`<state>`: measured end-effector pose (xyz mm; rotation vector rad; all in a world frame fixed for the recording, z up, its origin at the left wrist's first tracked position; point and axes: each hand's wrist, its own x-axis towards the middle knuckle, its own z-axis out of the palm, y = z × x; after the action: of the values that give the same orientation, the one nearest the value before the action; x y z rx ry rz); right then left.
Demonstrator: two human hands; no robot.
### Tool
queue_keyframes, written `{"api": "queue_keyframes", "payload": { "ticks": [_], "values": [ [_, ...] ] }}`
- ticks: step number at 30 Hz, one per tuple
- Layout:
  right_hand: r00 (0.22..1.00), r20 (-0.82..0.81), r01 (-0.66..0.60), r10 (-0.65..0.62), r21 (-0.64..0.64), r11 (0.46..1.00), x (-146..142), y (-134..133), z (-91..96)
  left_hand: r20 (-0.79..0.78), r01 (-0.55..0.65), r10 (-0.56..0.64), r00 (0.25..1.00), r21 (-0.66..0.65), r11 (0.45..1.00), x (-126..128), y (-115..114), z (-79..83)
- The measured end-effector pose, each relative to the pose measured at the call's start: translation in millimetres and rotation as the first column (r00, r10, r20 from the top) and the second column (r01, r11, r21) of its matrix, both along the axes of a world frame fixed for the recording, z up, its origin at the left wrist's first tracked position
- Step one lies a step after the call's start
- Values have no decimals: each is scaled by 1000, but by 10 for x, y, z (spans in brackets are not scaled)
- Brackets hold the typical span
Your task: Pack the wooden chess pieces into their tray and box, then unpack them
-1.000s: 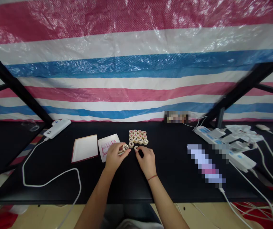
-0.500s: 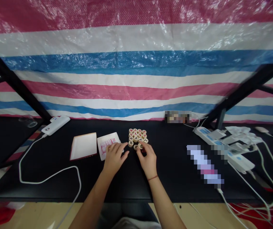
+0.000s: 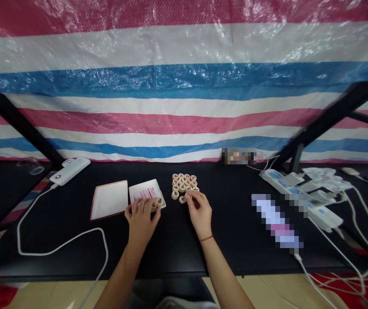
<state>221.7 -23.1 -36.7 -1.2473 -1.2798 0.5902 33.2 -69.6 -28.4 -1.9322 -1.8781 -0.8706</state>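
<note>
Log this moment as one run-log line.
left hand: over white box, beside two xiangqi pieces | right hand: on xiangqi piece, beside piece cluster

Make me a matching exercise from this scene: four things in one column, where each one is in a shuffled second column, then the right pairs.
Things:
1. left hand
2. right hand
3. white power bank
4. white power strip

Places:
A. at the cluster of round wooden chess pieces
B. far right of the black table
C. over the white tray
D. far left of the table

Pairs: 1-C, 2-A, 3-D, 4-B
</note>
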Motion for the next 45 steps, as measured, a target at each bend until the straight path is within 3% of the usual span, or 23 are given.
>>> {"api": "queue_keyframes", "payload": {
  "ticks": [4, 13, 20, 26, 45],
  "values": [
    [993, -115, -17, 9, -73, 997, -28, 1, -35, 13, 19, -19, 1000, 2, 1000, -8, -9, -25],
    [991, -109, -90, 74, -149, 985, -30, 30, -83, 39, 34, -33, 999, -30, 999, -25, -7, -65],
    [992, 109, -59, 71, -106, 993, -18, 17, -101, 52, 31, -30, 998, -26, 999, -16, -16, -66],
    [928, 371, -36, 41, -21, 999, -44, -5, -37, 25, 24, -23, 999, -54, 998, -21, -14, -46],
    [844, 537, 26, -7, -27, 999, -45, -53, -18, 40, 53, -50, 998, -82, 995, -72, 65, -68]
  ]
}}
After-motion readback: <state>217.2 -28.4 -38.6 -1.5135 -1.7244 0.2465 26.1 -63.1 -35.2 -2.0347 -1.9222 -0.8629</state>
